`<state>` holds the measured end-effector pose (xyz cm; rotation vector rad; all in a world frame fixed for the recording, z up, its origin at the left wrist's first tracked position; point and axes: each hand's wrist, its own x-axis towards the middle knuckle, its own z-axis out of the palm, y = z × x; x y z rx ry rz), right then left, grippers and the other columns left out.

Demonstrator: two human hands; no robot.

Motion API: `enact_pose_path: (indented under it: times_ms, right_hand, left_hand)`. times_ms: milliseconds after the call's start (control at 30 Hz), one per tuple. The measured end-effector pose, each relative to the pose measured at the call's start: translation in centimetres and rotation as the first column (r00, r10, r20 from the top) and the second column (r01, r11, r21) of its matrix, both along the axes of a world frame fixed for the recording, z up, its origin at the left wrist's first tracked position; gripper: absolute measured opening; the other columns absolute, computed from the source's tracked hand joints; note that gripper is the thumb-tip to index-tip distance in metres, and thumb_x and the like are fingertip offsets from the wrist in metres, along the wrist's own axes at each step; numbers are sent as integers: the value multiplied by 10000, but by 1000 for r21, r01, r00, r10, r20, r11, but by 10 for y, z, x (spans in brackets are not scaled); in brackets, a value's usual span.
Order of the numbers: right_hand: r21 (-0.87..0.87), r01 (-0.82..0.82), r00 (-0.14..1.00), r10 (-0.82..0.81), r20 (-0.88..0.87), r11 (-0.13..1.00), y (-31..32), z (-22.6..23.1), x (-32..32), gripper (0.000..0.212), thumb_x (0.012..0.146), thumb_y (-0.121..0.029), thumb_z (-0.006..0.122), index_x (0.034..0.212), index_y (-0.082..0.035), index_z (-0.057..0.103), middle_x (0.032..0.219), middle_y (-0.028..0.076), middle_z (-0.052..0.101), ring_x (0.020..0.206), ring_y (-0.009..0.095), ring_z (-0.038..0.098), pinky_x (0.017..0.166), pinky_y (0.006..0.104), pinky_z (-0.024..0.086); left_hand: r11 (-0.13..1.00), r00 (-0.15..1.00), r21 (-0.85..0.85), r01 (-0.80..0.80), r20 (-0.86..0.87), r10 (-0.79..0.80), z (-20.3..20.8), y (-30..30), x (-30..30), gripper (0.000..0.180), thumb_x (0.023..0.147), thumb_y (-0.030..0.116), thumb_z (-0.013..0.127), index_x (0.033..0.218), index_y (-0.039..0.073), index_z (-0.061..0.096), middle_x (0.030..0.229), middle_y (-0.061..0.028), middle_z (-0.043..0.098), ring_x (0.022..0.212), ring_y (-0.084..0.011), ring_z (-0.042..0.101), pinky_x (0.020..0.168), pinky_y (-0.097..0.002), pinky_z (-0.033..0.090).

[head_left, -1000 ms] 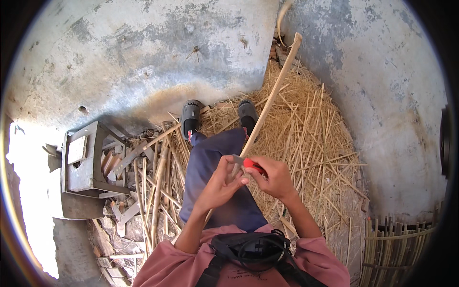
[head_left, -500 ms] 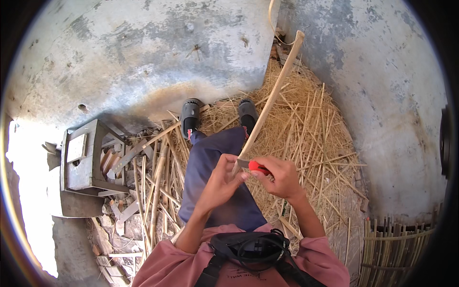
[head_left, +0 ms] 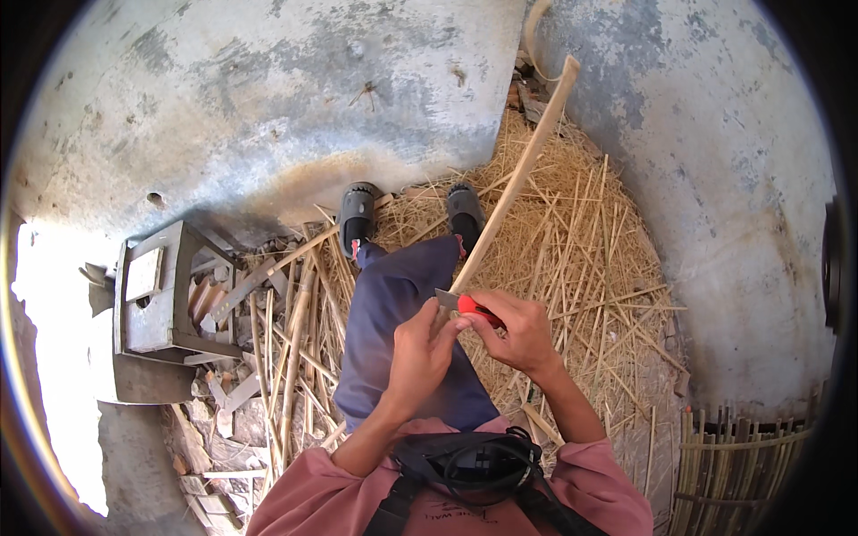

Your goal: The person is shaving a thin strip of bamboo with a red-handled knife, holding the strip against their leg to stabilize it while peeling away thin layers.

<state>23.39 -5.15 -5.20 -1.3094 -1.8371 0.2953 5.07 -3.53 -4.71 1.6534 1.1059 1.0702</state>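
A long, pale bamboo strip (head_left: 517, 180) slants away from my lap toward the far wall, its far end up near the corner. My left hand (head_left: 420, 353) is closed at its near end, which the fingers partly hide. My right hand (head_left: 520, 335) grips a utility knife (head_left: 478, 309) with a red and black handle. The short grey blade lies across the strip, close to my left fingertips. Both hands are almost touching above my lap, thumbs side by side.
Bamboo shavings and thin strips (head_left: 581, 259) cover the floor ahead and right. A worn wooden box frame (head_left: 147, 290) stands at left, beside bamboo poles (head_left: 295, 357). Weathered walls (head_left: 295, 107) close in the far and right sides. A woven bamboo panel (head_left: 737, 469) is at lower right.
The strip's far end has swung slightly right. The knife blade has shifted a little left and up with my right hand, and my left hand has moved slightly down.
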Motion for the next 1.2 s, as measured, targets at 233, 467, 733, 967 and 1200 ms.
enact_pose_path:
  times_ms: [233,467,733,967,1200]
  right_hand:
    - [60,103,991,-107,79,993,-1,2,-5,264,952,-253,762,1151,-80,751,883,87,759,649,284,722,539,371,540]
    - [84,194,974,-203,106,977,-2,-4,-7,262,964,-262,754,1158,-86,753,884,98,759,656,301,727,541,391,542]
    - [89,348,935,-352,36,933,25,4,32,232,987,-258,737,1106,-62,769,850,134,753,651,316,714,560,389,529]
    - [-46,377,925,-374,62,925,50,-6,88,287,984,-322,739,1118,-72,780,796,147,736,644,300,695,602,386,520]
    - [-93,315,949,-313,39,945,75,-13,95,311,1001,-321,719,1175,-68,773,836,155,751,670,266,717,622,368,534]
  left_hand:
    - [994,994,8,-106,3,106,-12,2,9,153,971,90,754,1002,-32,667,682,-36,520,630,-66,402,532,-281,352]
    - [989,981,-30,-142,-137,137,-24,6,9,312,957,285,787,1174,65,742,703,-135,621,565,-292,550,578,-383,463]
    - [980,953,-33,-198,-240,184,-14,-2,3,276,1006,292,726,1159,64,757,806,-152,698,667,-329,666,631,-428,496]
    - [980,957,62,-188,-213,197,-35,-16,-5,281,1052,279,672,1173,40,757,760,-174,676,604,-316,612,621,-403,485]
    - [982,942,28,-185,-280,186,-31,-21,-19,260,1053,270,661,1152,51,761,779,-193,686,628,-361,636,625,-427,490]
